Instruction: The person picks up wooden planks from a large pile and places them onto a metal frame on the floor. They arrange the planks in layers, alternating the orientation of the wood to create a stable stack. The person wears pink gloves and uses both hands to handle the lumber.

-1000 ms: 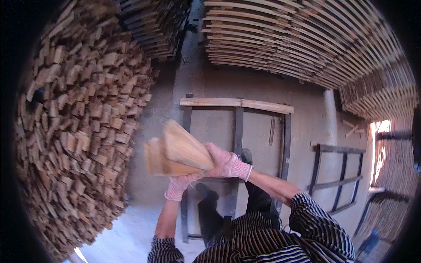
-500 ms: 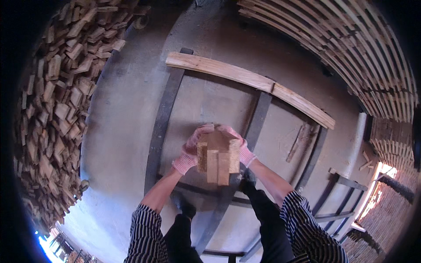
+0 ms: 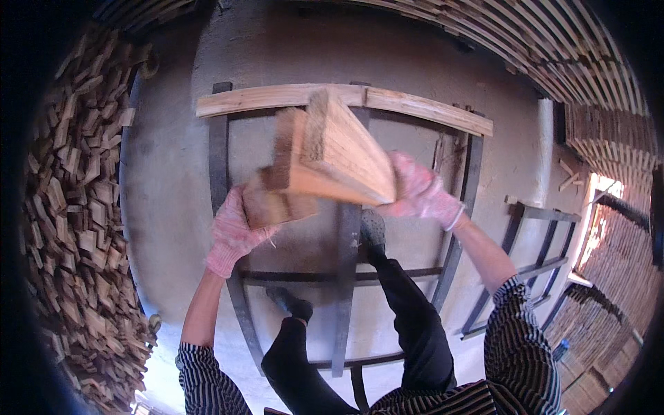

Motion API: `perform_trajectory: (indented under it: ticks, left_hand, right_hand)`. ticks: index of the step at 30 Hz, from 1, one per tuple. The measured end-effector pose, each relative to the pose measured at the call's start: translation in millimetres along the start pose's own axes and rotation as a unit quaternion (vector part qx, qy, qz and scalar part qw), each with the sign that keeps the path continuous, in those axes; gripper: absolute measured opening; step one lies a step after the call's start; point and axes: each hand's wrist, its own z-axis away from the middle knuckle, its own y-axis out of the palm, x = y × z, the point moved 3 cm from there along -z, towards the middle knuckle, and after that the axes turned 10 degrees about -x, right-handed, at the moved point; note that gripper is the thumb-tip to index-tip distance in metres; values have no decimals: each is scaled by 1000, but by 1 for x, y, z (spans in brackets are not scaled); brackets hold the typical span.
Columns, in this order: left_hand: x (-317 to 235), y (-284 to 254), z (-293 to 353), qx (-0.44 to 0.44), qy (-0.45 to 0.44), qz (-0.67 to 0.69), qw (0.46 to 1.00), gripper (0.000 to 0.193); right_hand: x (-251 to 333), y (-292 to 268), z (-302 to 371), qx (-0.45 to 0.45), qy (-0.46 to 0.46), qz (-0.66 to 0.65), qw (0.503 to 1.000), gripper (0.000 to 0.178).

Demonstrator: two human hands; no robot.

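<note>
The wooden blocks (image 3: 353, 149) are up between the two hands, a loose cluster with ends pointing different ways. The left hand (image 3: 235, 235) is curled about the left end of the lowest block; the right hand (image 3: 422, 187) holds the right end of the big slanting one — the fingertips are too blurred to tell how far they reach under. The middle block seems pinned only by its neighbours, so steady inward pressure from both palms, with the ends brought level, would likely keep it from slipping.

Below the hands lies a dark frame (image 3: 346, 283) on the floor (image 3: 169, 180), the left shoe (image 3: 287, 302) and right shoe (image 3: 373, 228) among its bars — an easy place to trip. Pale strips (image 3: 429, 114) lie across its far end, just beyond the hands. Well left of the left hand rises a wood pile (image 3: 76, 242); beyond the right hand stand stacked slats (image 3: 581, 62) and, nearer, a second frame (image 3: 539, 266).
</note>
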Motion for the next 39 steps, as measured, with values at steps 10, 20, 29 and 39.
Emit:
perform_trajectory:
  ticks: [10, 20, 29, 39]
  left_hand:
    - [52, 157, 6, 209, 29, -362, 908, 69]
    - [74, 202, -1, 186, 76, -392, 898, 66]
    - [79, 197, -14, 204, 26, -429, 880, 65]
    - [57, 215, -22, 150, 93, -376, 910, 69]
  right_hand:
    - [-210, 45, 90, 112, 117, 385, 909, 71]
    - [-259, 116, 112, 72, 102, 357, 926, 62]
    - [-259, 121, 122, 21, 93, 337, 937, 66]
    - [-277, 140, 123, 0, 89, 379, 921, 38]
